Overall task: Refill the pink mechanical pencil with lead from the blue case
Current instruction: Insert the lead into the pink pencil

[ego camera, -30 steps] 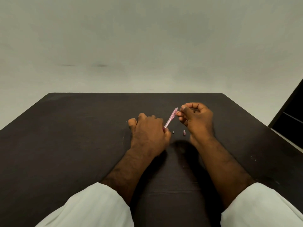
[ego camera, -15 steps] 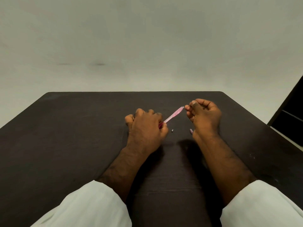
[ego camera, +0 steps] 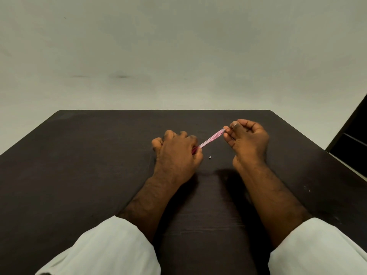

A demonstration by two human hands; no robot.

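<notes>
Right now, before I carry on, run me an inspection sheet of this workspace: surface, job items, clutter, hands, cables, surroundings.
Surface: dark table, with faint scuffs near its right edge.
Job's things: pink mechanical pencil, held slanted with its upper end toward the right hand; what looks like a thin lead at that end; blue case not in view.
Clutter: one small piece lying on the table between the hands, too small to identify.
Hands: left hand grips the pencil's lower end; right hand pinches the lead at the pencil's upper end.
Cables: nothing seen.
Surroundings: pale wall behind; dark furniture at the right edge; white sleeves on both arms.
</notes>
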